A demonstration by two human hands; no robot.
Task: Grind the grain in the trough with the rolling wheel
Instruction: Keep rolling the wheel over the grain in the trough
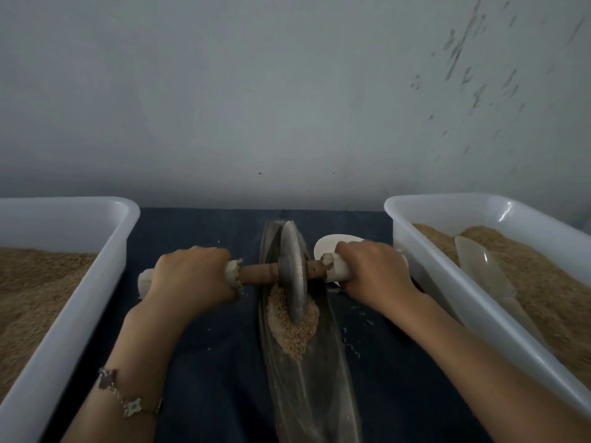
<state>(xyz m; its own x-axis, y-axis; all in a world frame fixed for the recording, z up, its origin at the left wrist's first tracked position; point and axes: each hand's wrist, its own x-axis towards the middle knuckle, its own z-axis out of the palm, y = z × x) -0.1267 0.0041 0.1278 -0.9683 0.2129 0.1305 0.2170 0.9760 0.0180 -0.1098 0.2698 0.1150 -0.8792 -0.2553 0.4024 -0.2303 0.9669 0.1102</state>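
With left hand (192,273) and right hand (374,270) each curled tight round a wrapped end of the axle (256,274), wheel (292,270) upright in trough (303,378), rim sunk in grain (292,334). White tubs (92,292) (425,270) either side, dark cloth (208,394) underneath.

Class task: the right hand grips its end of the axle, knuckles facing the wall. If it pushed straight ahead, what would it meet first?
Probably the white dish just beyond the right hand; depth is unclear from this view.
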